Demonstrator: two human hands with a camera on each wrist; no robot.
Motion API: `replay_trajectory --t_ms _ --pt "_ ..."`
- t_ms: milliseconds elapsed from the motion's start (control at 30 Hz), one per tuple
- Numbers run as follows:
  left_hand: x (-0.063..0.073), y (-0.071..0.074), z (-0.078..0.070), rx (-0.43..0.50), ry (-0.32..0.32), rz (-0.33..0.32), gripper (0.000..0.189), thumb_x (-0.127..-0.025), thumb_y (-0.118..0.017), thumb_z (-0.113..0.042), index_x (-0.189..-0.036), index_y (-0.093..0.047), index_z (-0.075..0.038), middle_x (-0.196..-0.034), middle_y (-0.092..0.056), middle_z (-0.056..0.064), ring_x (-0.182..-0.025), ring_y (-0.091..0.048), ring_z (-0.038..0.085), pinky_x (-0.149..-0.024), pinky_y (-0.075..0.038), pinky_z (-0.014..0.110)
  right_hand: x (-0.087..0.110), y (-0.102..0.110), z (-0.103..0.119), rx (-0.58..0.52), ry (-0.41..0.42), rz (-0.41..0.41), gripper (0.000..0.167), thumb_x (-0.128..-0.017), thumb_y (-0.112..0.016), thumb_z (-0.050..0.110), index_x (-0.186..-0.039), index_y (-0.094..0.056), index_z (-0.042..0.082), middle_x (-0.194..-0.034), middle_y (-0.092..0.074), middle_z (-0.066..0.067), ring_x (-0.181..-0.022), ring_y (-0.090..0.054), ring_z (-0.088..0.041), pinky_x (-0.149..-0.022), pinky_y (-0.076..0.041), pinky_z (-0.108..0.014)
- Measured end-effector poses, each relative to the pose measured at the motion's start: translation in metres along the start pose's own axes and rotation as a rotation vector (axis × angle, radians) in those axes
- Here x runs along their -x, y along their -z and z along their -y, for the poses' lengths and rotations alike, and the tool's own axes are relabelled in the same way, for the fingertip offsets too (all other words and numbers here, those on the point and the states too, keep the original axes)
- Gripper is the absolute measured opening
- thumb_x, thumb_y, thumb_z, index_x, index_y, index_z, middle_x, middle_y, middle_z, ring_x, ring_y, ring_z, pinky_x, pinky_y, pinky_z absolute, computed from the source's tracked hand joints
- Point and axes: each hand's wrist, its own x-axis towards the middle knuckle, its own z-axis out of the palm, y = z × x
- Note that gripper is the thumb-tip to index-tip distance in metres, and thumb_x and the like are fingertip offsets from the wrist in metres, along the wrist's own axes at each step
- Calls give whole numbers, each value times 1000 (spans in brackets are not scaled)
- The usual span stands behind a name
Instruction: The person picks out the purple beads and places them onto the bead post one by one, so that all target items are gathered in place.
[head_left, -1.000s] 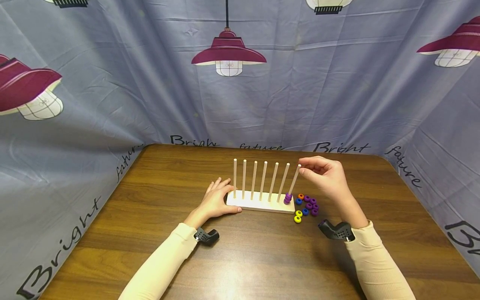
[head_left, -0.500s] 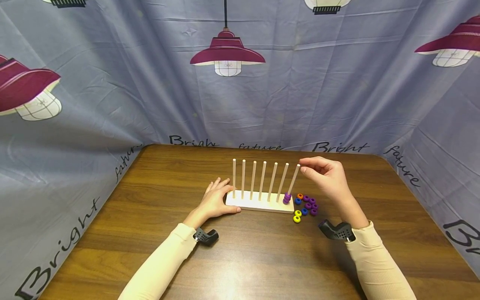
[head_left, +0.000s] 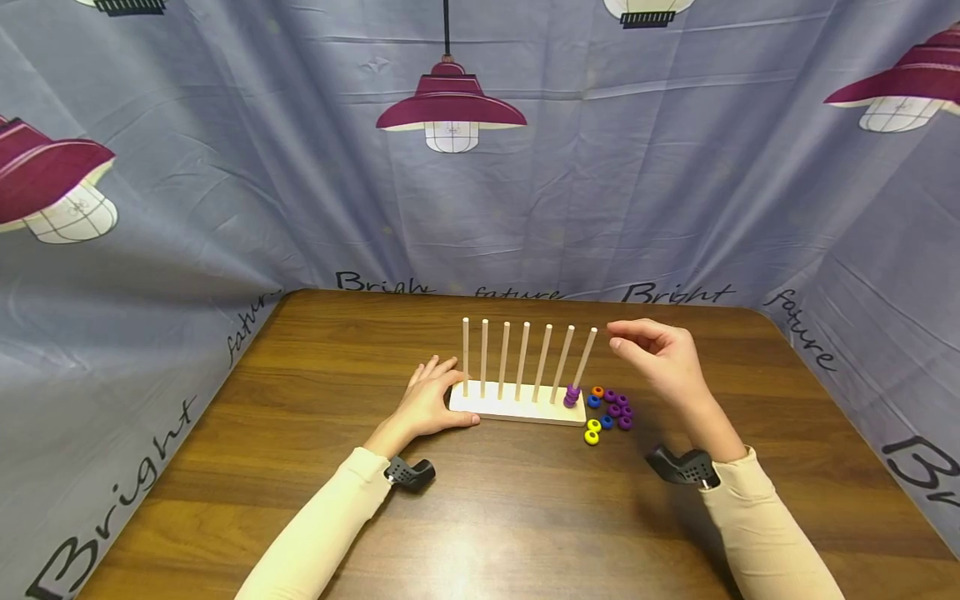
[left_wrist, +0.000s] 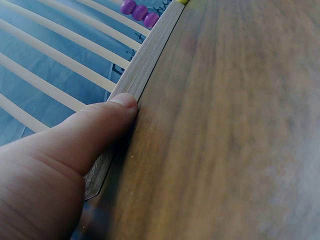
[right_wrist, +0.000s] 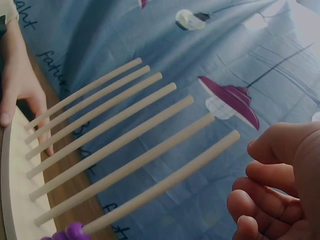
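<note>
A pale wooden peg board with several upright pegs stands on the table. My left hand holds its left end, the thumb along the front edge and the other fingers spread behind. Three purple beads are stacked at the foot of the rightmost peg. Beside the top of that peg, my right hand hovers with loosely bent fingers and nothing between them. A small gap shows between its fingertips and the peg top in the right wrist view.
Loose beads lie right of the board: an orange bead, two blue, several purple beads and two yellow beads. The brown wooden table backs onto a grey-blue curtain with printed lamps.
My right hand has drawn slightly to the right, away from the rightmost peg's top. The left hand has stayed on the board, and the purple stack looks the same.
</note>
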Motion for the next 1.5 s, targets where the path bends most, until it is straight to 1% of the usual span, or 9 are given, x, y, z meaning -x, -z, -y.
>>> replay_trajectory --t_ms 200,567,733,867,1033,1267,1367,1500 --pt "0 0 0 1 -2 -2 70 -74 -85 -50 -132 -66 -15 -160 -43 18 -155 -24 46 -127 -13 62 6 8 -6 45 -6 -9 20 -90 -69 -5 -107 -71 -15 -89 -71 31 -77 -65 10 -67 -52 -8" --pt "0 0 1 3 2 4 70 -74 -84 -51 -132 -66 -16 -160 -42 18 -155 -24 46 -128 -12 62 18 24 -23 124 -60 -14 23 -90 -70 -3 -109 -70 -15 -88 -69 35 -76 -65 14 -65 -51 -7" --pt "1 1 1 2 0 7 69 -75 -84 -50 -131 -66 -15 -160 -42 19 -155 -24 46 -128 -12 62 21 25 -27 129 -81 -3 24 -91 -69 -2 -110 -68 -17 -88 -68 36 -76 -65 14 -65 -52 -7" --pt "1 1 0 3 1 9 69 -75 -84 -51 -132 -66 -16 -161 -42 18 -155 -23 46 -128 -12 62 22 25 -31 141 -99 8 24 -91 -69 -1 -110 -69 -15 -88 -67 37 -76 -64 14 -65 -52 -7" --pt "0 0 0 -3 -9 -2 69 -74 -85 -51 -131 -67 -16 -160 -43 19 -154 -25 46 -127 -14 63 22 25 -40 174 -110 16 24 -92 -69 2 -109 -70 -14 -87 -67 36 -75 -64 14 -65 -52 -8" --pt "-1 -2 2 1 -19 -9 68 -74 -84 -50 -130 -67 -15 -159 -44 20 -154 -25 47 -127 -14 64 23 21 -59 212 -146 46 25 -90 -72 4 -111 -72 -9 -87 -68 30 -76 -63 14 -65 -52 -9" --pt "0 -2 2 2 -25 -15 67 -73 -84 -49 -129 -67 -16 -159 -44 20 -153 -26 48 -126 -14 65 23 19 -65 234 -152 63 26 -89 -73 4 -111 -73 -9 -88 -72 22 -76 -62 13 -64 -52 -10" --pt "0 -1 2 -1 -12 -4 67 -74 -84 -50 -130 -67 -17 -159 -44 19 -154 -25 47 -127 -14 63 24 18 -71 253 -155 77 26 -88 -74 5 -111 -73 -8 -92 -76 9 -74 -61 13 -63 -51 -10"
